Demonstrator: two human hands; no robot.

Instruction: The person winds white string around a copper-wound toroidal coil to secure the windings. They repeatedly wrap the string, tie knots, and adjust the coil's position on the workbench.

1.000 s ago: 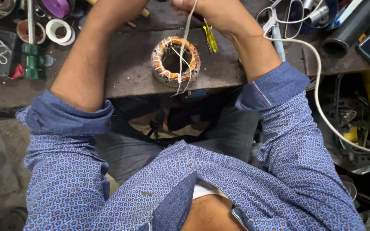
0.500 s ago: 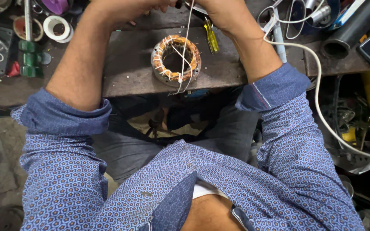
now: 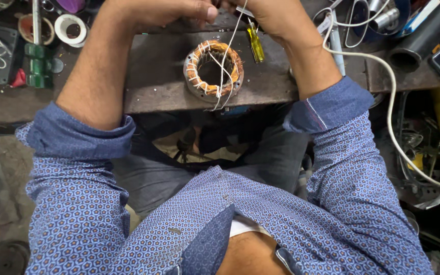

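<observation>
Stator [image 3: 213, 70] with copper winding lies flat at desk [image 3: 159, 81] centre, bore axis vertical, just near of both hands. Left hand [image 3: 169, 11] fisted; right hand [image 3: 266, 12] pinching white lacing cord [image 3: 228, 48]; right nearer yellow screwdriver [image 3: 254, 43].

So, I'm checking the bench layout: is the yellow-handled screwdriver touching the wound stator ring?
Apart. The head view shows bare grey bench between the yellow-handled screwdriver and the wound stator ring.
</observation>
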